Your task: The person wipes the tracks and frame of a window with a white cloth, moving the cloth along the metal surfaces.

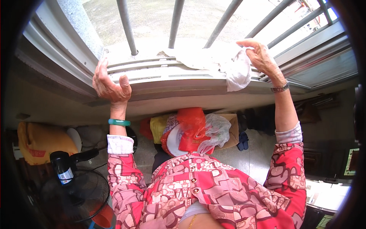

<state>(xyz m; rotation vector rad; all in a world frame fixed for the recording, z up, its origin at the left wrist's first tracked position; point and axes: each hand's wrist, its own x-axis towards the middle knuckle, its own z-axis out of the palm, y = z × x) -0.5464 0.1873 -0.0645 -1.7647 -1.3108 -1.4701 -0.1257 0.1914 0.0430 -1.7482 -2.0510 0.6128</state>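
Note:
A white cloth [239, 71] lies bunched over the right part of the white window track [143, 68], one end draping over the inner sill edge. My right hand [261, 58], wearing a metal-band watch [280, 87], is at the cloth's right side. Its index finger reaches toward the bars, and bent fingers meet the cloth; whether they grip it is hidden. At the track's left end, my left hand [110, 83] rests against the window frame with thumb and fingers apart. A green bangle [119, 122] circles that wrist.
Grey metal bars [175, 25] stand beyond the track. A sliding window pane [323, 71] is at right. Below the sill are a red plastic bag [190, 123], a clear plastic bag [217, 128] and a cardboard box [232, 130]. A black electric fan [77, 191] stands at lower left.

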